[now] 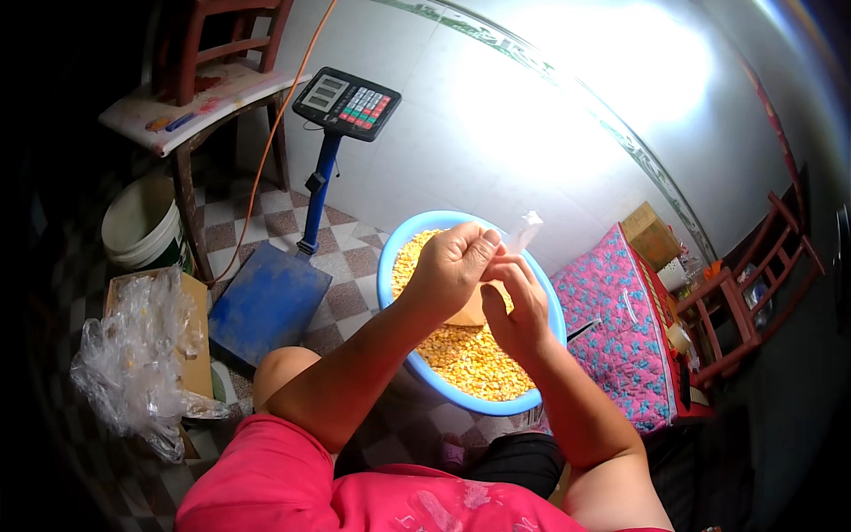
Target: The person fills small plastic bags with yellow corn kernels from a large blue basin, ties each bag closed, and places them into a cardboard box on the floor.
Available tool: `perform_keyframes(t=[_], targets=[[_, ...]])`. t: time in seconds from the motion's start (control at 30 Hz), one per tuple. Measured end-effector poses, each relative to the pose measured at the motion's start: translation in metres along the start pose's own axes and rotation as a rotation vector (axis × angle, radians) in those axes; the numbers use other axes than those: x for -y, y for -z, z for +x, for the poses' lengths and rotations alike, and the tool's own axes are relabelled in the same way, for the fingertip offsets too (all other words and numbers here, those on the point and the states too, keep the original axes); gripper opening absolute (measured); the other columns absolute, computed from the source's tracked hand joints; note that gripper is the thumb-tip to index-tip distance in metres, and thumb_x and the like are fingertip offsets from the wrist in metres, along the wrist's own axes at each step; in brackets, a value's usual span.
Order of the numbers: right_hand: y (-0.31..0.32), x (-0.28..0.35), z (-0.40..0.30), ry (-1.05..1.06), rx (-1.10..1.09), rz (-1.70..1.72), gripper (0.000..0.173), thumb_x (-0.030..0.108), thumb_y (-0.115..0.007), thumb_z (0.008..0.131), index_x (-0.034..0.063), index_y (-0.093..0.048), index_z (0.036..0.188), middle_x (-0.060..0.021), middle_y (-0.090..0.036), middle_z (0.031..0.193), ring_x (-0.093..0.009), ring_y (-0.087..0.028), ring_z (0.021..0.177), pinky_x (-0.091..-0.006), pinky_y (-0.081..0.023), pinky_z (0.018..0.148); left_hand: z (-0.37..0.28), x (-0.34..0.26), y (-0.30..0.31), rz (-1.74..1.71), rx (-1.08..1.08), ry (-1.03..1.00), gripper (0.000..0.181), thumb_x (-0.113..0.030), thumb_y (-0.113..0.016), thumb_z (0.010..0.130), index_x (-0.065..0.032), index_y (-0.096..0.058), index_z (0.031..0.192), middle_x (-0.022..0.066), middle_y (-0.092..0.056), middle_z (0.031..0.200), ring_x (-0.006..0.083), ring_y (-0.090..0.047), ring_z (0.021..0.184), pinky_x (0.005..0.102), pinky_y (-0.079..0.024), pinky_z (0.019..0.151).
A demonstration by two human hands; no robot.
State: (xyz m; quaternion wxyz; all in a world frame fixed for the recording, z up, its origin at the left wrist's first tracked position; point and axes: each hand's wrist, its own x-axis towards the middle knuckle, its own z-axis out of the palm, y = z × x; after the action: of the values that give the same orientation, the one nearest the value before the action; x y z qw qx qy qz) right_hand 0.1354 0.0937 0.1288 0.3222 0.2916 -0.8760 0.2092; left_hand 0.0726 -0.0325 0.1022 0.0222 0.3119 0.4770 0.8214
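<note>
A round blue plastic basin (417, 368) stands before me, holding loose yellow corn kernels (473, 362). Over it, my left hand (459, 263) is closed, its thumb and index finger pinching a thin clear plastic bag (526, 231), whose end sticks up to the right. My right hand (517, 296) is just beside it, fingers bent against the lower side of the pinch; how firmly they hold the plastic is hidden. Below the hands, partly covered by them, a flat tan piece (471, 312) rests on the kernels; its material is not clear.
On the left are a platform scale with a blue plate (269, 299), a keypad display (347, 104), a cardboard box (194, 332) heaped with clear plastic bags (136, 359), and a white bucket (143, 226). An orange cord (266, 149) hangs there. A pink flowered cloth (608, 326) is at the right.
</note>
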Motion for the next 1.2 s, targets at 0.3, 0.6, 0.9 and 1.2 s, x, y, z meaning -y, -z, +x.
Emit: perform_keyframes(t=[0.3,0.6,0.9,1.2], targets=[[0.013,-0.049,-0.014,-0.347,1.08,-0.314,0.036,-0.001,-0.045,0.076,0.0033,-0.061,0.108,-0.0181,-0.064,0.083,-0.036,-0.061,0.087,-0.041,-0.045,0.082,-0.004,0.015,0.023,-0.186,-0.007,0.113,0.026,-0.023,-0.047,0.097,-0.0043,-0.059,0.109,-0.0072,-0.039,0.059,0.0,-0.032,0.047,0.016,-0.026,0.042],[-0.008,-0.069,0.022,-0.928,0.87,0.492,0.03,0.001,-0.058,0.083,0.0029,-0.057,0.113,-0.0054,-0.062,0.095,-0.016,-0.056,0.1,-0.0303,-0.045,0.089,-0.013,0.013,0.012,-0.2,0.03,0.134,0.024,-0.019,-0.046,0.097,-0.0048,-0.055,0.114,-0.0067,-0.04,0.062,0.0,-0.035,0.052,0.0156,-0.029,0.045],[-0.064,-0.122,-0.028,-0.676,0.717,0.087,0.016,0.007,-0.059,0.083,0.0049,-0.061,0.099,-0.0047,-0.062,0.084,-0.015,-0.058,0.082,-0.0296,-0.045,0.07,-0.011,0.017,0.007,-0.173,0.055,0.111,0.024,-0.017,-0.046,0.096,-0.0027,-0.054,0.114,-0.0052,-0.041,0.062,0.0008,-0.037,0.051,0.0162,-0.032,0.045],[-0.042,-0.137,-0.046,-0.495,0.779,0.003,0.008,0.01,-0.062,0.082,0.0061,-0.064,0.089,-0.0034,-0.062,0.074,-0.012,-0.056,0.06,-0.0274,-0.043,0.051,-0.007,0.019,0.01,-0.248,0.055,0.189,0.023,-0.018,-0.046,0.096,-0.0045,-0.053,0.114,-0.0051,-0.043,0.066,0.0002,-0.037,0.053,0.0155,-0.032,0.045]])
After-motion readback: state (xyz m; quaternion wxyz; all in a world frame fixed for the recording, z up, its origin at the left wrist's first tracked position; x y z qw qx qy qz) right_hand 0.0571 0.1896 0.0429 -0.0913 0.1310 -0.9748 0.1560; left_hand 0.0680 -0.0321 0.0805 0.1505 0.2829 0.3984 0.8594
